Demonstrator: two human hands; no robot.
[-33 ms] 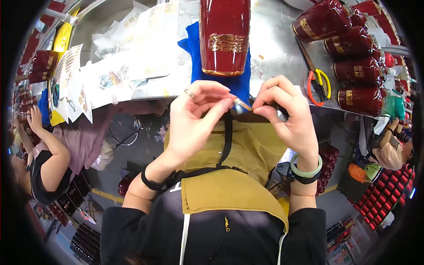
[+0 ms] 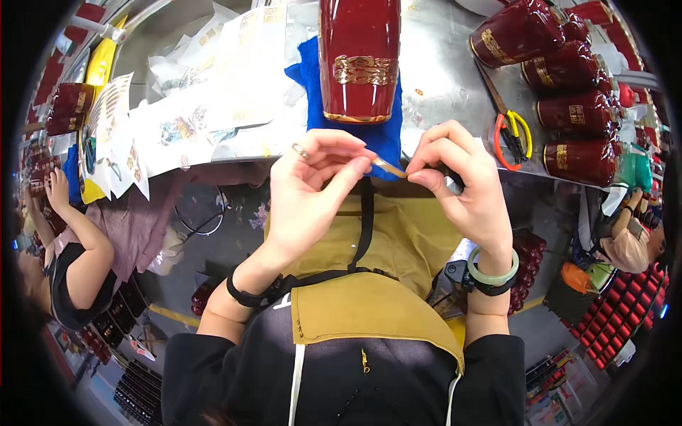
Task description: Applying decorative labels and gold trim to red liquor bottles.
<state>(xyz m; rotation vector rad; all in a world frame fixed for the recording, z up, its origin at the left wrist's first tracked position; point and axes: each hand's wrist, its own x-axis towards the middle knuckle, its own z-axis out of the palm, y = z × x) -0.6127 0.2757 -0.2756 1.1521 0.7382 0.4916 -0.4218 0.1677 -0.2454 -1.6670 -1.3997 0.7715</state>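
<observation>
Between my two hands stretches a small, narrow gold strip [image 2: 388, 167], perhaps a decal. My left hand [image 2: 312, 186] pinches one end between thumb and forefinger. The other end is pinched by the fingertips of my right hand [image 2: 457, 167]. Just beyond them, a glossy dark red bottle [image 2: 360, 42] with an ornate gold band lies on a blue cloth [image 2: 312, 60], its gold-rimmed end toward me. Neither hand touches the bottle.
White sheets with gold decals [image 2: 252, 71] cover the left of the metal table [image 2: 440, 92]. Scissors [image 2: 513, 135] with red and yellow handles lie on the right, beside several red bottles [image 2: 575, 153]. Other people [image 2: 85, 248] sit on both sides.
My left hand has shifted very slightly left, and more of the strip shows between the hands. The bottle's place in the picture has barely changed.
</observation>
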